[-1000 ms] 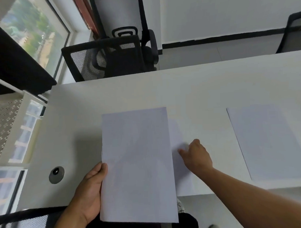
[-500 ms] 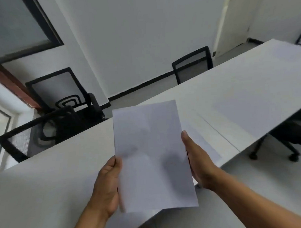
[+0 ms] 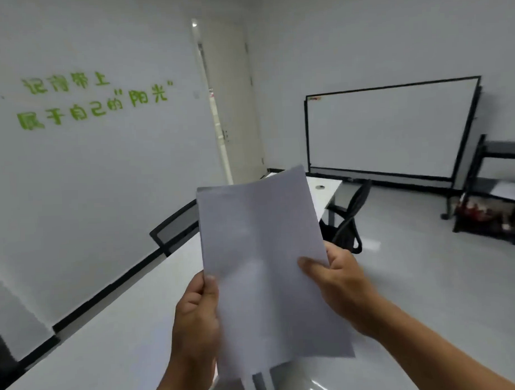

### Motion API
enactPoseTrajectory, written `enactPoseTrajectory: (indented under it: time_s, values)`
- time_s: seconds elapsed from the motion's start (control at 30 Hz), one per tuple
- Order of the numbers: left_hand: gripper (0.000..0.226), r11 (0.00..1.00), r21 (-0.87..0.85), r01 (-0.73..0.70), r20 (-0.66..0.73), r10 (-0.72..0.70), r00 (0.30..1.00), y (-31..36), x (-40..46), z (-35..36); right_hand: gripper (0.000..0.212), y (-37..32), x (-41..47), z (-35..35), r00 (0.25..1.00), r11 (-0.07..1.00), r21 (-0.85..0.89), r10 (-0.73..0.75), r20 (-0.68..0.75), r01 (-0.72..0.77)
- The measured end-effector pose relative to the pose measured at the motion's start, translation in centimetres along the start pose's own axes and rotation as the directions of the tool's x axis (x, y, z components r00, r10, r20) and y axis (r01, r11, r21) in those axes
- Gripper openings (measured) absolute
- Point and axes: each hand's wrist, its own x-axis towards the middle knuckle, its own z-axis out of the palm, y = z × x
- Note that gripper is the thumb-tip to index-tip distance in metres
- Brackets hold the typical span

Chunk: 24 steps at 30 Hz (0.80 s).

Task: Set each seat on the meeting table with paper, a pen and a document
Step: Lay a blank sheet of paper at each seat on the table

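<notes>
I hold a thin stack of white paper sheets (image 3: 261, 267) upright in front of me with both hands. My left hand (image 3: 196, 316) grips its left edge, thumb on the front. My right hand (image 3: 338, 282) grips the right edge, thumb laid across the front. The long white meeting table (image 3: 115, 340) runs from the lower left towards the far end behind the sheets. No pen or document is visible on the part of the table that shows.
A black mesh chair (image 3: 175, 229) stands at the table's far side by the wall with green lettering. Another black chair (image 3: 350, 220) sits at the table's near side further on. A whiteboard (image 3: 391, 131), a door (image 3: 233, 108) and a black rack (image 3: 495, 198) lie beyond.
My view swung up and right from the tabletop to the far end of the room. My right hand left the sheet on the table and took the stack's right edge.
</notes>
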Motion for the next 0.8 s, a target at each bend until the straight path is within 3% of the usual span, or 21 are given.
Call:
enactPoseTrajectory:
  time_s: [0.33, 0.6, 0.8]
  values:
    - [0.018, 0.948, 0.006, -0.319, 0.245, 0.308, 0.919, 5.2, -2.6, 20.9, 0.017, -6.6, -5.5, -19.8, 0.92, 0.983, 0.004, -0.171, -0.352, 0.184]
    - [0.019, 0.927, -0.059, -0.371, 0.401, 0.362, 0.841, 6.8, 1.5, 33.6, 0.021, -10.0, -4.2, -29.3, 0.827, 0.961, 0.006, -0.234, -0.512, 0.275]
    - [0.021, 0.921, -0.165, -0.353, 0.459, 0.389, 0.799, 8.0, 8.1, 41.7, 0.02, -11.1, 3.3, -34.7, 0.774, 0.954, -0.031, -0.259, -0.577, 0.297]
